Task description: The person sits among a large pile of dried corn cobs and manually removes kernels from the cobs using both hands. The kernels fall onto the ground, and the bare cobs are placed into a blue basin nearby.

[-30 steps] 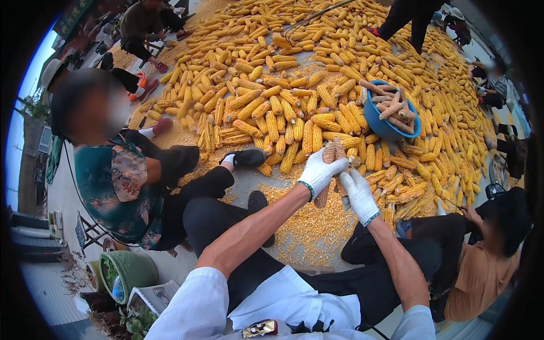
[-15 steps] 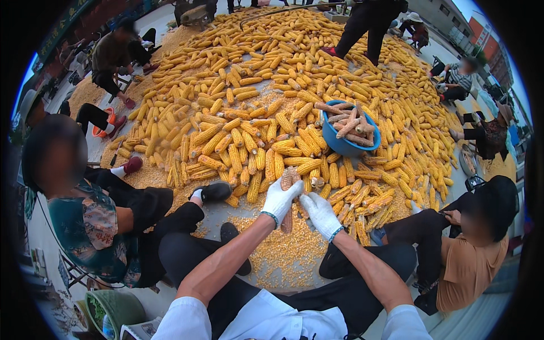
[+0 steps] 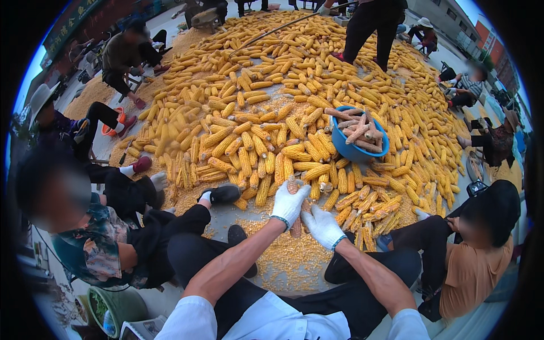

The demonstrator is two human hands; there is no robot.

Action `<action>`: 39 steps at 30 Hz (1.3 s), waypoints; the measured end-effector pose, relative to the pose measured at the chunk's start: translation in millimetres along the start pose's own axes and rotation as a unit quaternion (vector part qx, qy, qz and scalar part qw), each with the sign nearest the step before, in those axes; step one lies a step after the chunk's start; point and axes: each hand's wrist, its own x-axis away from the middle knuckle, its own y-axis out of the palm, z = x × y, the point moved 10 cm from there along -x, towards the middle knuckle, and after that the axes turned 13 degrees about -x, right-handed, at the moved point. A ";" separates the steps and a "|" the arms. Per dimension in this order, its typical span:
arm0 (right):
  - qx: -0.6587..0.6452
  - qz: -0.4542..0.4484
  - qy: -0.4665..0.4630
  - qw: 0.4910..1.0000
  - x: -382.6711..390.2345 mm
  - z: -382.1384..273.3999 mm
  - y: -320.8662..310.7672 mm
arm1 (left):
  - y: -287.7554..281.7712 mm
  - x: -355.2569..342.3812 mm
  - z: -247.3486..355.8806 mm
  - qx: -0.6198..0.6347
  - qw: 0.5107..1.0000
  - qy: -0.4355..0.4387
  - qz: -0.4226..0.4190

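Observation:
My left hand [image 3: 290, 203], in a white knitted glove, is closed around a stripped, pinkish-brown corncob [image 3: 296, 228]. The cob's lower end sticks out below the palm, and its tip shows above the fingers. Against the cob's right side lies my right hand [image 3: 324, 228], gloved alike, its fingers curled in; their tips are partly hidden. Below both hands, loose yellow kernels [image 3: 286, 260] cover the ground between my shoes. Just beyond the hands begins a wide heap of yellow ears of corn [image 3: 255, 158].
A blue basin [image 3: 352, 149] of stripped cobs [image 3: 358, 133] sits on the heap, ahead to the right. Seated people flank me closely on the left [image 3: 96, 241] and right [image 3: 476, 260]. Someone stands on the heap [image 3: 371, 31] near a long pole [image 3: 289, 24]. A green bucket [image 3: 122, 306] stands at lower left.
The view has shifted slightly, so the heap and basin appear farther right and lower. My hands keep nearly the same grip. The pole has swung up, and the left neighbour's gloved hand has come into sight.

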 end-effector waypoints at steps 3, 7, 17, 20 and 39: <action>-0.008 -0.003 0.011 1.000 0.6 3.3 1.6 | -6.4 -0.7 5.9 -0.068 0.997 0.039 0.016; -0.062 -0.007 0.000 0.998 -1.3 12.4 3.5 | -11.4 6.8 27.0 -0.185 0.979 0.085 0.028; -0.365 -0.018 0.112 0.924 0.6 28.3 10.1 | -12.5 6.7 46.6 -0.187 0.977 0.098 0.030; -0.334 -0.028 0.115 0.935 3.5 16.3 5.1 | -9.6 7.6 43.2 -0.119 0.990 0.078 0.003; -0.085 0.016 0.023 0.996 0.9 9.1 -5.8 | 3.8 10.3 29.9 0.087 0.994 -0.011 -0.064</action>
